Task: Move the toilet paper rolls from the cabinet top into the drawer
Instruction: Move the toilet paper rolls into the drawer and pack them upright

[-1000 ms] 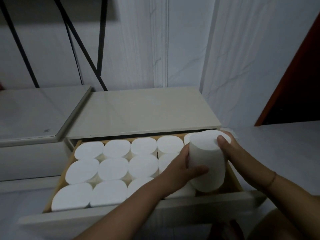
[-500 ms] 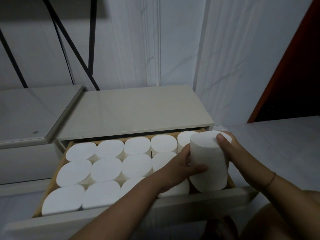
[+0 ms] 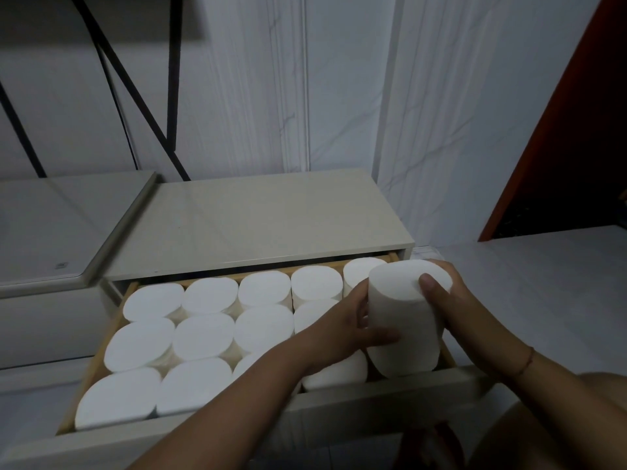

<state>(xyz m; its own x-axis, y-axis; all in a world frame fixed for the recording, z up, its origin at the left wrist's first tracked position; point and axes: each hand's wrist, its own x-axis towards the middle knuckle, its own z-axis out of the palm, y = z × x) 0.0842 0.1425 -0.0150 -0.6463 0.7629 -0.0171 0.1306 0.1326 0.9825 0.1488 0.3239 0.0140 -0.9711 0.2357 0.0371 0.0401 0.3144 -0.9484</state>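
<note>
Upright between two hands, a white roll (image 3: 403, 320) stood at the right front corner of the open drawer (image 3: 373, 400). The left hand (image 3: 346, 329) held the roll's left side, its thumb lying across the front and its fingers curled behind. The right hand (image 3: 451, 300) held the other side, thumb pressed on the top rim and fingers wrapped round the far face. Both made a full grip on that one roll. A thin bracelet (image 3: 527, 361) circled the right wrist.

The held roll rose well above its neighbours, its lower end hidden behind the drawer front; whether it touched the drawer floor could not be told. Other rolls (image 3: 203, 334) filled the drawer, standing on end in three tight rows and touching one another.

Behind the drawer lay the pale cabinet top (image 3: 264, 225). A lower grey unit (image 3: 51, 215) stood just beside it on the left. Black rods (image 3: 135, 96) crossed the white wall (image 3: 339, 96) behind, and a red door (image 3: 576, 130) edged the right side.
</note>
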